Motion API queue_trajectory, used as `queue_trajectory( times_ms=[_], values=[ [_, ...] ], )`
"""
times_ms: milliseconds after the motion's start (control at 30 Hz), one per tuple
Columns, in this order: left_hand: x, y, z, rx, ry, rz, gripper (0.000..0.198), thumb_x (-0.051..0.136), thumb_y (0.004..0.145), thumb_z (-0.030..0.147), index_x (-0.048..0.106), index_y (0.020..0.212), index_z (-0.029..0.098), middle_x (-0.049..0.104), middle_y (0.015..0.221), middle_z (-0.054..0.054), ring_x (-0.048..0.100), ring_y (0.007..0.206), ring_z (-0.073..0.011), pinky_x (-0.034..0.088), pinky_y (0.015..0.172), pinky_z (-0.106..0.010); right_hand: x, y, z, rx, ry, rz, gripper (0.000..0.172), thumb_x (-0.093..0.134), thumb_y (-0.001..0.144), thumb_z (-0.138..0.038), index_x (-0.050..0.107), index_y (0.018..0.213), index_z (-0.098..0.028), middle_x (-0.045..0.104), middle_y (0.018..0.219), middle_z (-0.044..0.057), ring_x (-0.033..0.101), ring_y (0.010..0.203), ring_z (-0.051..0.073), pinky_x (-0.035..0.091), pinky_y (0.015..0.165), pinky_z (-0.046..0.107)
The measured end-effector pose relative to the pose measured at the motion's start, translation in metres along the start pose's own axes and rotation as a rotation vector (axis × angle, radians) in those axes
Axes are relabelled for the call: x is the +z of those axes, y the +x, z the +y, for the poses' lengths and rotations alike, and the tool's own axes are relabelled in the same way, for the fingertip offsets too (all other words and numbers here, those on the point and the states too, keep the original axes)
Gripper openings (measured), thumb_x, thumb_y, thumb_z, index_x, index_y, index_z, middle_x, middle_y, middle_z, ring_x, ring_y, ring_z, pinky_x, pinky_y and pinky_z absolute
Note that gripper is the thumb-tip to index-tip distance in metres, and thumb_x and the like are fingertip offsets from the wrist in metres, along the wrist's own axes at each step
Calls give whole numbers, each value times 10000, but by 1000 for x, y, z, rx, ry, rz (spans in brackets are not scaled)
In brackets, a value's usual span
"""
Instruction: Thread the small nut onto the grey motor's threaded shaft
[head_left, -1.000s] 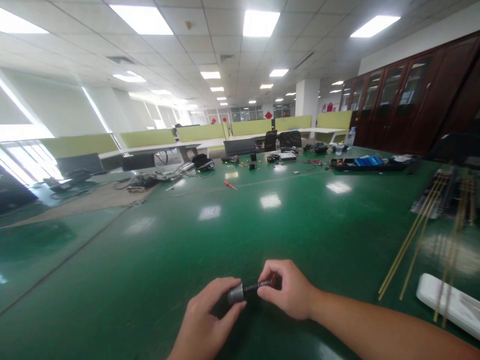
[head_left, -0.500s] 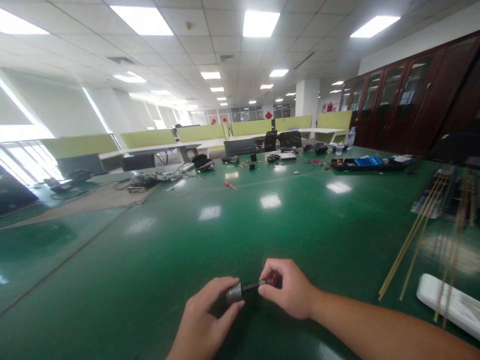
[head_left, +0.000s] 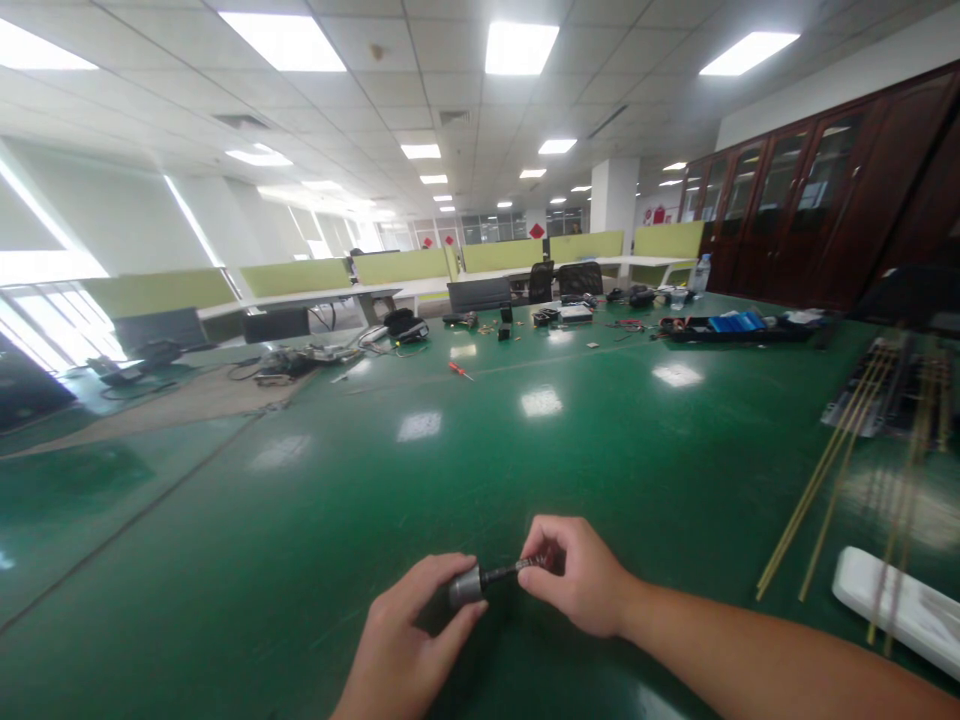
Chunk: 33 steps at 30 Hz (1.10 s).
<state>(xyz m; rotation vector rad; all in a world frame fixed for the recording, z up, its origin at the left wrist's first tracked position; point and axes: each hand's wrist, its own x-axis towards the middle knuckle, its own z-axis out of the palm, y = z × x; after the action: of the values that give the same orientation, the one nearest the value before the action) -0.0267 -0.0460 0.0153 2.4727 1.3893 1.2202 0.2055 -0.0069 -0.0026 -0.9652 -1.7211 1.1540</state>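
A grey metal-looking cylinder with a thin dark shaft is held low over the near part of the green table. My left hand grips the cylinder between thumb and fingers. At the shaft's other end, a ridged, spring-like part sits in the pinch of my right hand. The right palm side looks reddish, and whatever else lies inside those fingers is hidden. The shaft runs nearly level, rising slightly to the right.
An orange-handled screwdriver lies farther across the table. Thin brass-coloured rods and a white case-like object are at the right. A black tray with blue items, cables and small electronics line the far side.
Both hands stay almost in place. The cylinder has shifted very slightly left, and a little more of the ridged part shows by my right fingertips.
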Motion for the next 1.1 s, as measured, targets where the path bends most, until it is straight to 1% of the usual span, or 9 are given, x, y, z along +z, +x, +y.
queue_trajectory(
  times_ms=[167,367,533,633,833,1100],
  values=[
    [0,-1,1,-7,6,-3,200,714,851,332,708,1045,286,766,957,7,748,838,-172,616,767,-230,0,0,-1,0,5,7,88,681,736,-217,609,732,-167,561,635,-26,495,592,123,375,572,246],
    [0,-2,-1,-10,10,-3,207,706,854,347,718,1039,255,768,963,-32,752,841,-201,624,773,-266,1,1,-1,3,20,12,79,677,727,-206,607,725,-170,566,629,-26,491,589,126,371,564,247],
    [0,-2,-2,-4,9,-10,208,709,855,342,711,1053,278,766,969,-10,749,853,-186,617,773,-246,0,1,-1,-5,17,8,72,677,730,-190,608,727,-172,570,635,-28,495,590,124,383,577,248],
    [-1,-1,-1,-9,3,-13,207,707,856,339,714,1050,268,767,965,-18,750,850,-191,617,774,-250,-1,1,-2,-4,15,17,72,678,728,-197,612,729,-169,561,631,-26,493,590,127,376,573,251],
    [-3,2,1,-13,-12,14,193,716,842,342,722,1018,263,769,937,-16,751,821,-191,620,742,-241,-2,0,-1,-18,17,11,78,677,731,-211,614,731,-167,564,648,-21,499,611,134,382,593,260],
    [-1,-2,-2,-26,-7,-2,207,715,850,340,707,1050,290,763,978,14,744,864,-169,608,780,-226,-3,0,-5,-27,12,24,78,665,718,-223,617,729,-162,561,646,-17,495,612,137,374,594,264]
  ],
)
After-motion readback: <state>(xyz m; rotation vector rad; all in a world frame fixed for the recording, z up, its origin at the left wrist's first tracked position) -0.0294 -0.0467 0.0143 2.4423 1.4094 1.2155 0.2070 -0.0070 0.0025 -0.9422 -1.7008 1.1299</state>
